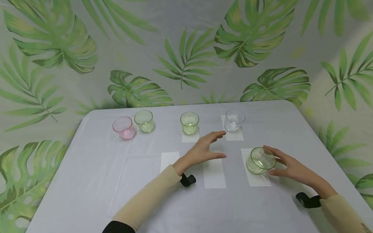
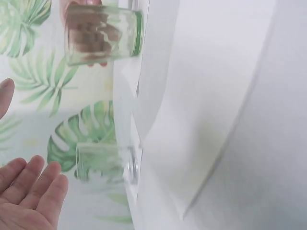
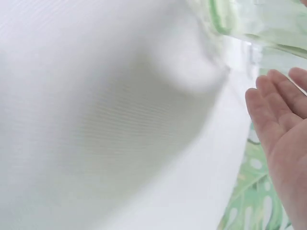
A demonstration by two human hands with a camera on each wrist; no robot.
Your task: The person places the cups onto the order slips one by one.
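My right hand [image 1: 291, 166] is around the right side of a pale green glass [image 1: 259, 165] that stands upright on a white paper strip at the right. Its fingers [image 3: 280, 103] look fairly straight, with the forefinger at the far rim and the thumb near the front side. My left hand [image 1: 202, 150] is held above the middle of the table, thumb and fingers spread, nothing between them. Below it lies another white paper strip [image 1: 214, 174]. In the left wrist view, the left fingers [image 2: 41, 184] appear near a clear glass [image 2: 103, 160], which stands farther back.
At the back left stand a pink glass [image 1: 123, 129] and a green glass [image 1: 145, 123], side by side. Another green glass [image 1: 190, 124] is on a back paper strip. One more strip [image 1: 169, 160] lies left of centre. A leaf-patterned cloth [image 1: 186, 74] hangs behind the table.
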